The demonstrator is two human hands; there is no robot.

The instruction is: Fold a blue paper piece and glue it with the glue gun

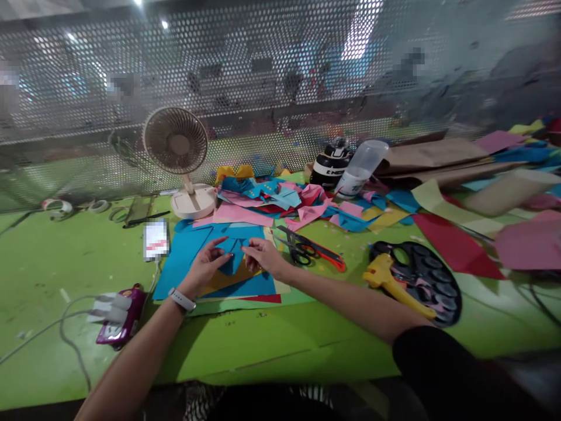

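Over the paper stack, a small folded piece of blue paper (234,264) lies between my two hands. My left hand (207,264), with a white watch band on its wrist, comes from the left; its thumb and fingers are curved but apart, close to the blue piece's left side. The fingers of my right hand (262,257) are pinched together at the blue piece's right edge. Beneath are large blue sheets (179,266), with a dark yellow paper (219,283) on top. Scissors (300,251) and an orange cutter knife (328,255) lie right of the stack.
A small fan (195,202) stands behind the stack, beside a heap of coloured paper (263,196). A phone (156,240) and purple power strip (123,318) are left. Right are a yellow glue gun (388,278) on a black palette (451,292), and bottles (331,169).
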